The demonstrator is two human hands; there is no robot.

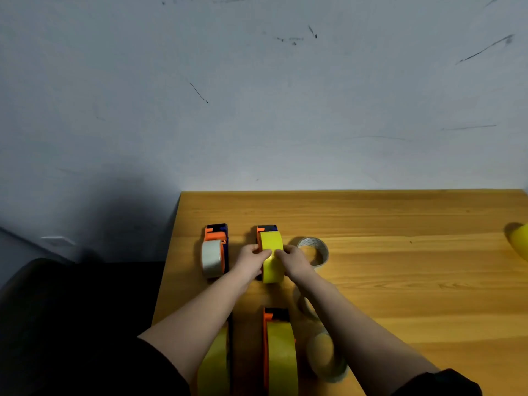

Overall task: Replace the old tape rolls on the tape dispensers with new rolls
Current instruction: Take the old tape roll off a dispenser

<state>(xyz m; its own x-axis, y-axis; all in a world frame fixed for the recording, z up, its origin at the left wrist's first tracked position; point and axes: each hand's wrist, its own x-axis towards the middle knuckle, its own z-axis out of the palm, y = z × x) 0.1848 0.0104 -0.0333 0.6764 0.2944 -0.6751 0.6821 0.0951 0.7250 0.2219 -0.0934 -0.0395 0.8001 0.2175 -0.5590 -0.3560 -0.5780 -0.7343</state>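
Observation:
Several orange-and-black tape dispensers stand on the wooden table (400,212). The far right dispenser (267,228) carries a yellow roll (273,271). My left hand (251,260) and my right hand (293,260) meet on top of that roll, thumbs and fingers pinching its surface. The far left dispenser (217,232) holds a clear, greyish roll (211,258). Two near dispensers hold yellow rolls, one (281,358) in the middle and one (214,364) partly hidden under my left forearm.
A clear loose roll (314,248) lies flat just right of my right hand. Two more clear rolls, one (304,305) and another (325,355), sit beside my right forearm. A yellow roll (520,238) shows at the right edge. The table's left edge drops beside a dark chair (71,324).

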